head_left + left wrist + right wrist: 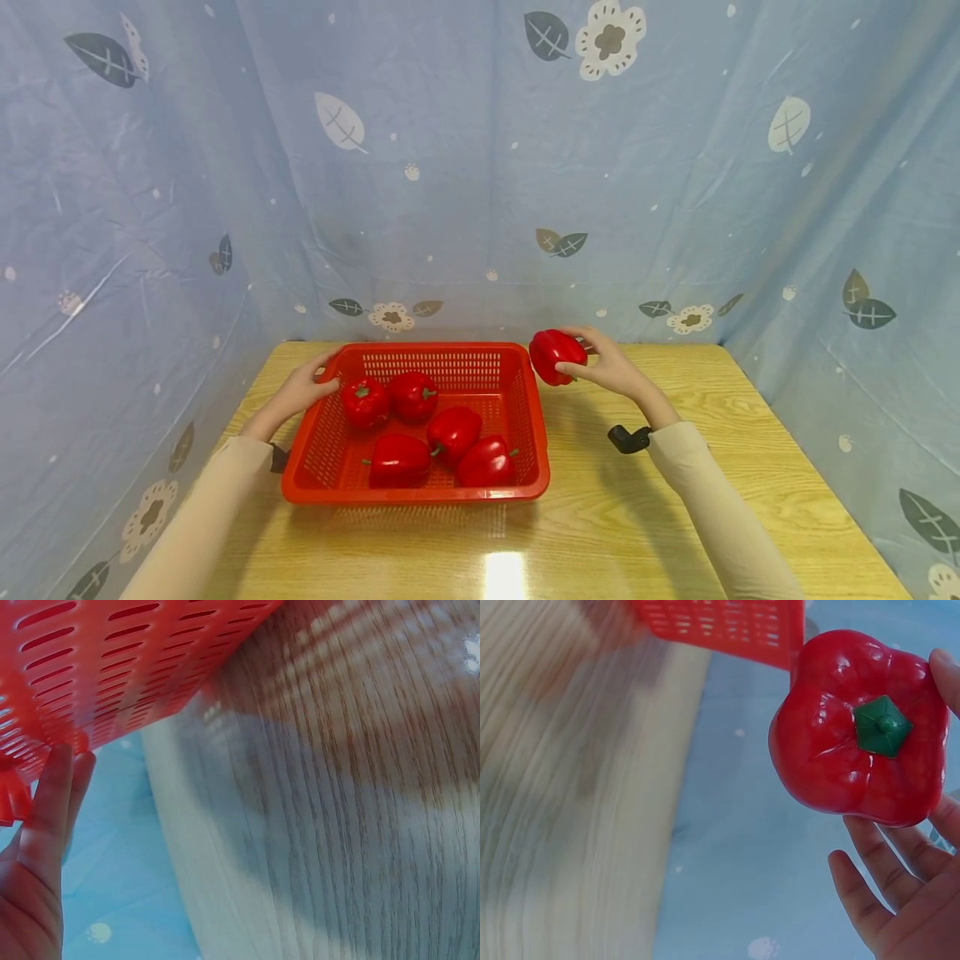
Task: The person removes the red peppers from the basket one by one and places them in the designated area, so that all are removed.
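Note:
A red plastic basket [416,496] with slotted walls holds several red bell peppers with green stems, among them one front-left pepper [400,460] and one front-right pepper [487,463]. My left hand [302,388] grips the basket's left rim near the back corner, thumb over the edge. In the left wrist view its fingers [46,802] lie along the basket's outer wall. My right hand [609,367] holds another red bell pepper [557,357] above the table, close beside the basket's back right corner. The right wrist view shows that pepper's green stem [883,726] facing the camera.
The basket is over a wood-grain table [600,533]. A blue curtain [450,208] with leaf and flower prints hangs behind the table and along both sides. A black wrist mount [628,439] sticks out from the right sleeve.

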Action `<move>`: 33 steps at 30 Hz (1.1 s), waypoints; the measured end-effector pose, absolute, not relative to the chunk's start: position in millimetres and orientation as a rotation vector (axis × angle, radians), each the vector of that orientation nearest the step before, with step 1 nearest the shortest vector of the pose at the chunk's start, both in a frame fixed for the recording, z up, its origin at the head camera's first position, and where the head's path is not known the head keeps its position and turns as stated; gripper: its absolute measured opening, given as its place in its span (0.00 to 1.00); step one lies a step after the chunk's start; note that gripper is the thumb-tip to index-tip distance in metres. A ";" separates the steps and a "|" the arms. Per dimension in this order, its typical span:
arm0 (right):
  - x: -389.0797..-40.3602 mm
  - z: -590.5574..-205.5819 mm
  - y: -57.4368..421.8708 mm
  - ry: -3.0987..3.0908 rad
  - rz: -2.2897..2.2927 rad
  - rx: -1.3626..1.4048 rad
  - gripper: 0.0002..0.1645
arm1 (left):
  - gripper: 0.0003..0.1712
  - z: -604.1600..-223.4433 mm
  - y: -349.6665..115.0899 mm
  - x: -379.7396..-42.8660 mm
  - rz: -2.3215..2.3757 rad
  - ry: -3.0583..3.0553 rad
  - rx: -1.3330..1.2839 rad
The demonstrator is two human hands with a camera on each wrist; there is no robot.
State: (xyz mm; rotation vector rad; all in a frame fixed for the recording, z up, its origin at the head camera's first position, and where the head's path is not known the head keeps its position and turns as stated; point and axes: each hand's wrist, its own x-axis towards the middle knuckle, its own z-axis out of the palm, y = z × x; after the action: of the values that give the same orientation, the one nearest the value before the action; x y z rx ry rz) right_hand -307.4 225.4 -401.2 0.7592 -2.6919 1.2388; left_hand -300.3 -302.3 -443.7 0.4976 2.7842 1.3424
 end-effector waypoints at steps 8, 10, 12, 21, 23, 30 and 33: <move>-303.9 -404.9 239.8 -2.706 1.212 0.711 0.38 | 0.39 -445.2 -301.9 -301.4 1.349 2.773 0.481; -303.6 -406.7 243.2 -2.718 1.200 0.697 0.38 | 0.39 -444.6 -301.8 -300.6 1.341 2.778 0.487; -303.3 -408.7 246.2 -2.724 1.199 0.684 0.38 | 0.38 -439.4 -299.3 -297.4 1.339 2.777 0.489; -291.7 -407.4 253.9 -2.722 1.183 0.666 0.37 | 0.37 -410.2 -283.9 -276.5 1.353 2.748 0.467; -284.3 -400.2 252.9 -2.728 1.191 0.661 0.37 | 0.36 -410.0 -283.4 -276.3 1.344 2.754 0.468; -284.7 -407.2 264.3 -2.756 1.207 0.587 0.38 | 0.37 -423.2 -290.8 -286.0 1.364 2.749 0.467; -292.3 -421.8 274.5 -2.763 1.172 0.568 0.39 | 0.38 -433.4 -296.7 -293.6 1.355 2.759 0.470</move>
State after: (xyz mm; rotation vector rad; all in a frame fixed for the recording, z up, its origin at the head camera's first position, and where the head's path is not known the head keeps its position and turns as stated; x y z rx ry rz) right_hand -292.3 274.5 -421.8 0.5678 -2.7632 1.1723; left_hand -293.6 -296.7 -433.4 0.4703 2.7591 1.3547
